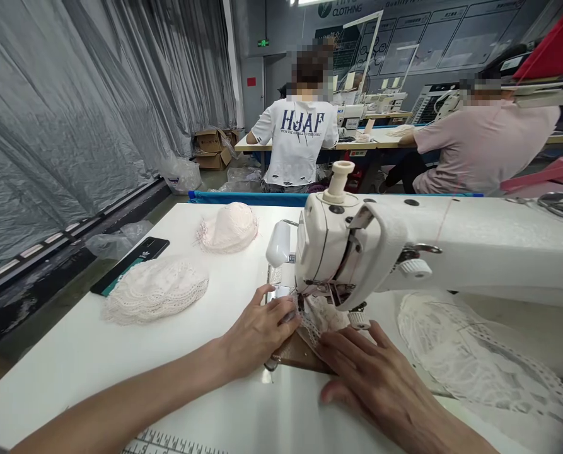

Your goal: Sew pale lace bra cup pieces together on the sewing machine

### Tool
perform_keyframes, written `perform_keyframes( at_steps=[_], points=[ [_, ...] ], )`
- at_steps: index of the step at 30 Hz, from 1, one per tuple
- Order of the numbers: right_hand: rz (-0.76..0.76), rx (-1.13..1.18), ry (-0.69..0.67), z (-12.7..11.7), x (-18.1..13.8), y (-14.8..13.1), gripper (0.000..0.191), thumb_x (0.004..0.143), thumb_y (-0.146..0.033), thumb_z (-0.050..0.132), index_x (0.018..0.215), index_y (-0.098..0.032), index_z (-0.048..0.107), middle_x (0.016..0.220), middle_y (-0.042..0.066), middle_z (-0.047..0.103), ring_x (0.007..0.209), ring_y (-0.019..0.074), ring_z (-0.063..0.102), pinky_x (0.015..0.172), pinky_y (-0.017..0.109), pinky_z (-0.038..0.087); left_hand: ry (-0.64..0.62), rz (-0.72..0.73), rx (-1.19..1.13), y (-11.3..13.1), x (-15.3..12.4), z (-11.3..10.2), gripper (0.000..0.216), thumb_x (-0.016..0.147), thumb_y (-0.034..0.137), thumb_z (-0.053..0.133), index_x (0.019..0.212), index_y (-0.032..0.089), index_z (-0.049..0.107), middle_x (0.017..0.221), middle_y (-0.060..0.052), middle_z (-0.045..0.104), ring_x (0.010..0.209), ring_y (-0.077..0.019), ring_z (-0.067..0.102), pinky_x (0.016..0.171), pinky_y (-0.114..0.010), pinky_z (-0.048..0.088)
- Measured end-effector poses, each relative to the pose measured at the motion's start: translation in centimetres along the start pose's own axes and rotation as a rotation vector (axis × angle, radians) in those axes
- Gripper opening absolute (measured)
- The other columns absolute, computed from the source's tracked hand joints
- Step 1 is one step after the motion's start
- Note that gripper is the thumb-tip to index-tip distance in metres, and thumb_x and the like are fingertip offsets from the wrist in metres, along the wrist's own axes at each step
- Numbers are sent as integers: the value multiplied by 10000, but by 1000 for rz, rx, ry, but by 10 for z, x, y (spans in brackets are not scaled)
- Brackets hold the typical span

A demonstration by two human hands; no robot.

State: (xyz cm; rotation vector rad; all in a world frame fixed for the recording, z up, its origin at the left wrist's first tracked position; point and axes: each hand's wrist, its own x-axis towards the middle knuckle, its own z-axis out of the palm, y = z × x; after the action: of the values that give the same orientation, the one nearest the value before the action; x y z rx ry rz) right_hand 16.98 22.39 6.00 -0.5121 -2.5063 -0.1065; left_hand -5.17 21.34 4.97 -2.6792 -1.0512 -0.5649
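A white sewing machine (pixel 418 230) stands before me, its needle end over a piece of pale lace fabric (pixel 326 312). My left hand (pixel 262 331) lies to the left of the needle, fingers bent a little and apart, fingertips down at the lace's edge and the metal plate. To the right, my right hand (pixel 376 372) rests flat with its fingers stretched over the near part of the lace. Beneath the lace shows a brown plate (pixel 300 352). The machine head hides the lace's far part.
A stack of lace pieces (pixel 161 287) partly covers a dark phone-like box (pixel 151 249) on the left. Behind it sits a pale moulded cup (pixel 229 227). More lace (pixel 480 353) lies under the machine arm. A ruler (pixel 168 443) is at the front edge. Two people work ahead.
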Motion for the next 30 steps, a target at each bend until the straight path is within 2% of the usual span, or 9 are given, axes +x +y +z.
perform_keyframes(
  at_steps=[11, 15, 19, 23, 27, 30],
  points=[
    [-5, -23, 31, 1, 4, 0, 454, 961, -456, 300, 842, -173, 635, 767, 36, 667, 649, 150, 561, 679, 330, 317, -2, -6, 3, -2, 1, 1, 260, 903, 66, 368, 1110, 106, 520, 1077, -116, 612, 1072, -184, 547, 999, -447, 274],
    [12, -48, 24, 4, 2, 3, 455, 974, -432, 280, 836, -166, 622, 792, 46, 670, 682, 160, 572, 711, 341, 313, -47, -58, 23, -3, 0, 2, 311, 877, 33, 368, 1155, 109, 486, 1135, -117, 589, 1145, -193, 499, 1004, -444, 259],
    [71, -86, 13, 5, 0, 5, 416, 983, -391, 282, 859, -161, 606, 836, 57, 674, 703, 170, 580, 758, 361, 314, -12, -120, 51, -2, -2, 5, 316, 865, 11, 346, 1134, 101, 484, 1151, -135, 575, 1183, -218, 472, 984, -455, 261],
    [110, -189, -32, 9, -2, 9, 417, 980, -405, 268, 934, -157, 600, 888, 91, 670, 728, 192, 586, 773, 374, 323, 31, -138, 56, 0, -2, 4, 324, 870, -4, 319, 1133, 102, 475, 1145, -137, 581, 1185, -220, 473, 973, -442, 266],
    [153, -317, -53, 22, -3, 14, 438, 972, -410, 273, 1080, -108, 571, 799, 116, 653, 726, 226, 575, 712, 371, 344, 40, -151, 31, 0, -3, 4, 322, 890, 12, 312, 1155, 113, 463, 1129, -129, 594, 1177, -213, 480, 971, -434, 272],
    [211, -292, -67, 24, 0, 15, 350, 971, -285, 306, 933, -133, 619, 766, 106, 641, 646, 197, 549, 654, 347, 337, 37, -154, -33, 2, -4, 4, 366, 868, -6, 328, 1192, 111, 451, 1149, -142, 586, 1189, -216, 468, 979, -445, 266]
  ],
)
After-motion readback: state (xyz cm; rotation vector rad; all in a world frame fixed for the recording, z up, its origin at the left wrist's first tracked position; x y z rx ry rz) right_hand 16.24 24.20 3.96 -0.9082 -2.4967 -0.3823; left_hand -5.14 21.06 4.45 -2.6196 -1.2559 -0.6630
